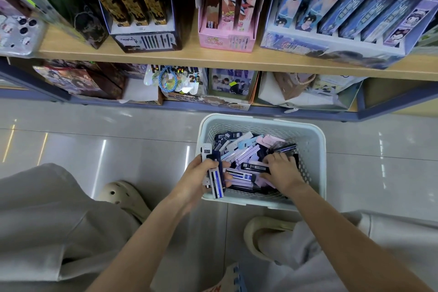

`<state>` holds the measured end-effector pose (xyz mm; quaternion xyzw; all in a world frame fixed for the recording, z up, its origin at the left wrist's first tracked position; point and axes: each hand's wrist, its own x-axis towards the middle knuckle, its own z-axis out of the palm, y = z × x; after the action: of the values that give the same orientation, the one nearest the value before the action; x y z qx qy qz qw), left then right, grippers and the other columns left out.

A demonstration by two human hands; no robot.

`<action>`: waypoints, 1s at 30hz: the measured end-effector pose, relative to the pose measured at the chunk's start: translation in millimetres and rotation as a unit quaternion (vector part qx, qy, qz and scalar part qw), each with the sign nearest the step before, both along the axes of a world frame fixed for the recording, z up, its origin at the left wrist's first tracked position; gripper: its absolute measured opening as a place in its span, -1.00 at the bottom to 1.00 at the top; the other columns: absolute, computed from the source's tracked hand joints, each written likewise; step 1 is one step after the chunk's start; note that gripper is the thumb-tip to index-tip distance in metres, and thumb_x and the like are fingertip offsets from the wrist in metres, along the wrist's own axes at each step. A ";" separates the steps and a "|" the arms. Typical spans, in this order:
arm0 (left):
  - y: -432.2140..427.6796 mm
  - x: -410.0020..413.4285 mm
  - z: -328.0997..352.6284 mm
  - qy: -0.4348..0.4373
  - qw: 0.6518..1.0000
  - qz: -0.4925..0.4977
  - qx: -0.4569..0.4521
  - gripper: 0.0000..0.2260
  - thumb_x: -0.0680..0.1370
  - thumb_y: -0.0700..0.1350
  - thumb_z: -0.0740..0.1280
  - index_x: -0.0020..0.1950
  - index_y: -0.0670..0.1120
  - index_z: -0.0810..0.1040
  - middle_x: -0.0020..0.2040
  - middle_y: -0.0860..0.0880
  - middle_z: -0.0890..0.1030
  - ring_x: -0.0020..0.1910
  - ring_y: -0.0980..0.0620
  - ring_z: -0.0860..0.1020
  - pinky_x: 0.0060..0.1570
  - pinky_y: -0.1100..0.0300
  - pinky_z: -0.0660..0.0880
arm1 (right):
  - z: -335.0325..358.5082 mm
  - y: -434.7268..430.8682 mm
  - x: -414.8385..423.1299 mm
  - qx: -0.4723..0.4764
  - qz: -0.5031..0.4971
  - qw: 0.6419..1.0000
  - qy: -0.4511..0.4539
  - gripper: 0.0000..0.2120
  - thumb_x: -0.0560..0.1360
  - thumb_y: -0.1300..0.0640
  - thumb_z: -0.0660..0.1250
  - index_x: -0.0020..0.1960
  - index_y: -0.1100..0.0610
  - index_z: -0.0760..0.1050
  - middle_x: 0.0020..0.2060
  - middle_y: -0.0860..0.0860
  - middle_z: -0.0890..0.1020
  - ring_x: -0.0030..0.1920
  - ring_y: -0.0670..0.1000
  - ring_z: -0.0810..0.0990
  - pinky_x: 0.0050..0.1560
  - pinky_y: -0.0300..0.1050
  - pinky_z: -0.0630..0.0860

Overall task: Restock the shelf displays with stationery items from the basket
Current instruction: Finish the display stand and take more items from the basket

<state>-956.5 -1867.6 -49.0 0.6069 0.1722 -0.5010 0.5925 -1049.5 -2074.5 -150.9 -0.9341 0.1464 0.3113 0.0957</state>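
A white perforated basket [310, 140] stands on the floor in front of the shelf, filled with several slim stationery packs [241, 152] in black, white, blue and pink. My left hand [199, 178] is at the basket's left rim and grips a small bundle of packs [214, 173], dark and white-blue ones, held upright. My right hand [282, 170] is inside the basket, fingers curled over the pile and touching a black pack [254, 167]. Above, the wooden shelf [213, 59] carries display boxes: a dark one [142, 38], a pink one [227, 38] and a blue one [331, 45].
The lower shelf [206, 102] holds more boxes and gift bags. Pale glossy floor tiles [94, 149] surround the basket. My knees in light trousers [47, 220] and cream clogs [125, 197] flank the arms close to the basket.
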 end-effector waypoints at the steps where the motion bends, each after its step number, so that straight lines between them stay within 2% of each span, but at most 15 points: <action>1: 0.2 0.3 0.4 0.023 1.000 -0.004 -0.013 -0.72 0.59 -0.21 0.08 0.16 -0.31 0.49 -0.21 -0.16 0.67 -0.31 -0.09 0.64 -0.27 0.13 0.59 | -1.7 1.6 -0.2 -0.006 0.006 1.000 0.001 -0.53 0.55 -0.16 0.20 0.33 0.10 0.31 0.26 0.05 0.43 0.30 0.07 0.32 0.28 -0.06 0.23; 3: 0.0 0.1 1.6 0.062 0.997 -0.020 -0.028 -0.66 0.57 -0.17 0.05 0.02 -0.27 0.59 -0.25 -0.19 0.65 -0.32 -0.09 0.63 -0.17 0.11 0.58 | -3.6 4.6 -1.2 -0.016 0.017 1.000 0.009 -0.55 0.57 -0.13 0.17 0.32 0.15 0.30 0.25 0.09 0.43 0.30 0.09 0.32 0.29 -0.07 0.24; 5: -0.7 -0.9 2.4 0.074 0.996 -0.035 -0.034 -0.66 0.56 -0.15 0.07 -0.02 -0.25 0.61 -0.26 -0.20 0.62 -0.32 -0.09 0.61 -0.06 0.05 0.53 | -3.6 7.0 -2.5 -0.018 0.028 0.999 0.024 -0.54 0.60 -0.11 0.12 0.34 0.20 0.28 0.26 0.13 0.40 0.32 0.12 0.30 0.31 -0.06 0.23; 9: -4.2 -3.7 5.5 0.021 0.999 -0.028 -0.018 -0.79 0.63 -0.14 0.14 0.01 -0.26 0.48 -0.35 -0.16 0.59 -0.44 -0.08 0.54 -0.38 0.17 0.52 | -1.8 10.7 -6.4 0.021 0.000 0.998 0.053 -0.57 0.64 -0.05 0.06 0.34 0.25 0.26 0.27 0.17 0.36 0.32 0.16 0.28 0.32 -0.05 0.23; 12: -6.0 -6.3 8.4 -0.018 1.000 0.001 -0.011 -0.82 0.64 -0.11 0.18 -0.01 -0.23 0.44 -0.38 -0.11 0.56 -0.51 -0.02 0.49 -0.47 0.20 0.48 | 3.5 12.5 -9.7 0.070 -0.048 0.994 0.063 -0.59 0.65 -0.01 0.05 0.31 0.30 0.25 0.26 0.22 0.38 0.29 0.19 0.31 0.30 -0.04 0.27; 14: -4.7 -7.8 9.8 -0.043 0.999 -0.002 0.002 -0.82 0.62 -0.08 0.21 -0.01 -0.20 0.43 -0.37 -0.09 0.55 -0.53 0.00 0.48 -0.48 0.21 0.48 | 14.0 13.7 -8.4 0.113 -0.102 0.987 0.057 -0.67 0.65 0.04 0.08 0.23 0.30 0.27 0.23 0.26 0.41 0.25 0.21 0.38 0.19 -0.01 0.34; 17: -1.2 -9.6 11.9 -0.076 0.997 -0.006 0.021 -0.81 0.59 -0.05 0.26 -0.06 -0.19 0.42 -0.40 -0.05 0.54 -0.53 0.02 0.47 -0.47 0.21 0.47 | 26.4 14.3 -4.3 0.158 -0.164 0.973 0.033 -0.81 0.63 0.07 0.11 0.06 0.21 0.22 0.14 0.27 0.51 0.10 0.20 0.54 -0.08 -0.07 0.37; 20: 2.2 -11.7 15.2 -0.089 0.996 0.011 0.021 -0.82 0.55 -0.11 0.34 -0.14 -0.17 0.42 -0.47 -0.01 0.52 -0.54 0.06 0.45 -0.50 0.22 0.45 | 38.8 16.8 -1.6 0.191 -0.201 0.961 0.014 -0.79 0.62 0.06 0.15 0.01 0.18 0.18 0.03 0.24 0.56 -0.01 0.16 0.56 -0.15 -0.12 0.31; 24: 3.0 -14.4 18.7 -0.103 0.993 0.031 0.050 -0.84 0.48 -0.17 0.44 -0.15 -0.14 0.46 -0.52 0.03 0.52 -0.57 0.08 0.43 -0.52 0.25 0.45 | 63.9 30.8 1.1 0.261 -0.227 0.938 -0.029 -0.84 0.64 0.12 0.11 0.07 0.20 0.18 -0.18 0.08 0.49 -0.12 0.08 0.50 -0.20 -0.12 0.30; 27: 0.3 -14.4 20.9 -0.123 0.987 0.080 0.062 -0.83 0.49 -0.17 0.43 -0.10 -0.17 0.46 -0.54 0.01 0.50 -0.60 0.08 0.44 -0.55 0.27 0.42 | 90.1 47.4 6.5 0.296 -0.227 0.922 -0.104 -0.82 0.65 0.05 0.06 0.02 0.17 0.17 -0.36 0.05 0.37 -0.37 0.02 0.37 -0.35 -0.09 0.25; 30: -7.7 -12.9 28.6 -0.141 0.980 0.135 0.026 -0.88 0.54 -0.17 0.36 -0.11 -0.19 0.48 -0.50 0.01 0.53 -0.58 0.12 0.45 -0.55 0.28 0.43 | 119.5 64.0 12.2 0.313 -0.202 0.914 -0.162 -0.82 0.64 0.05 0.06 0.04 0.18 0.21 -0.37 0.01 0.34 -0.41 -0.06 0.31 -0.37 -0.09 0.19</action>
<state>-969.5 -1875.3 -20.4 0.6579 0.1806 -0.3215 0.6567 -1037.3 -2010.5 -31.4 -0.8445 0.2094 0.1595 0.4664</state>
